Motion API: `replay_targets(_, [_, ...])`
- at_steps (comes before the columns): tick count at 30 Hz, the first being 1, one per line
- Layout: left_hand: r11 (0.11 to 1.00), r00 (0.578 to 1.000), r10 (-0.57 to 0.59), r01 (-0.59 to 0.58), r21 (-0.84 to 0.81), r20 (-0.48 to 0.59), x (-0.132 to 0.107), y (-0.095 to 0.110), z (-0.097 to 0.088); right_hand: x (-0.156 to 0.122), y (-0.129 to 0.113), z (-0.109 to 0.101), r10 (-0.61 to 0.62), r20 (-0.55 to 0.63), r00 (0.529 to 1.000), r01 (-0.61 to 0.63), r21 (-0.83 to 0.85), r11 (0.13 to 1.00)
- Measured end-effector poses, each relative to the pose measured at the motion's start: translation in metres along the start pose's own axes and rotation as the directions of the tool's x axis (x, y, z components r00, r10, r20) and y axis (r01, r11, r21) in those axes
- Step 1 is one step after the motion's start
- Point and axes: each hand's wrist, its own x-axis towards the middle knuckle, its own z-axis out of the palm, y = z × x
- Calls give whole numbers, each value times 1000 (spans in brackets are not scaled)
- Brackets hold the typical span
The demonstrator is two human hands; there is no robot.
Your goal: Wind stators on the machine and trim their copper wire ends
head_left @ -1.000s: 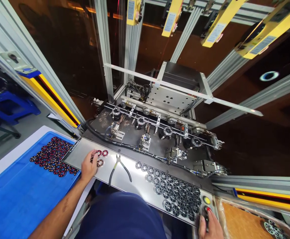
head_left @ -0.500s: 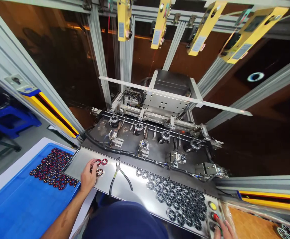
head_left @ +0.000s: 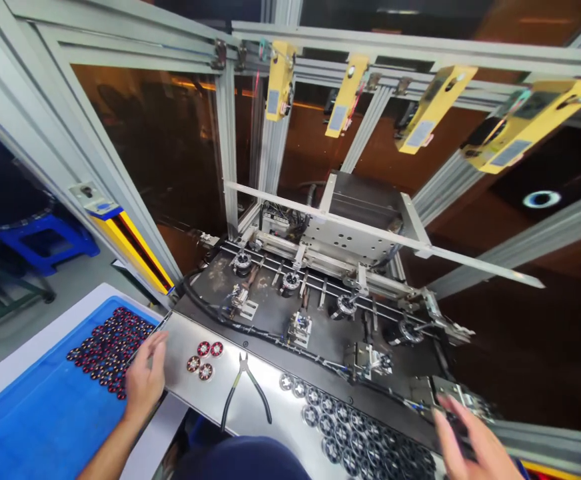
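My left hand [head_left: 145,377] is over the near-left end of the metal shelf, beside the blue tray [head_left: 35,407] of red-and-copper wound motor stators [head_left: 108,340]. Its fingers are stretched out, with nothing seen in them. Just right of it lie several wound stators [head_left: 205,371] in a small group on the shelf. A pair of cutting pliers [head_left: 244,387] with dark handles rests spread beside them. My right hand [head_left: 480,440], smeared by motion, is raised at the lower right with thumb and fingers apart. Many black bare stators [head_left: 355,423] stand in rows left of it.
Behind the shelf is a winding machine with several spindles holding black round parts [head_left: 290,283] and small clamps [head_left: 299,328]. Yellow tensioner boxes [head_left: 345,97] hang from the frame above. A long pale bar [head_left: 370,230] crosses it. A blue stool [head_left: 50,243] stands left.
My left hand has let go of a wound stator by the group and moved left towards the blue tray. My right hand has risen off the red button. The view has tilted up.
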Motion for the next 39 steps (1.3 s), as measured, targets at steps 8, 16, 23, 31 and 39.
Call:
replay_targets(8, [928, 916, 367, -372, -3, 164, 112, 67, 7, 161, -257, 139, -803, 365, 471, 638, 488, 596])
replay_targets(16, [811, 766, 549, -585, 7, 335, 161, 86, 75, 173, -345, 261, -827, 479, 295, 653, 531, 541])
replay_targets(23, [754, 667, 567, -657, 22, 483, 180, 87, 118, 180, -332, 278, -554, 679, 482, 319, 453, 833])
replay_targets(31, [682, 589, 577, -729, 63, 565, 183, 101, 143, 204, -352, 306, -169, 875, 454, -169, 271, 948])
replay_targets(39, [684, 596, 551, -723, 92, 585, 180, 97, 148, 198, -348, 298, -109, 880, 462, -358, 297, 885])
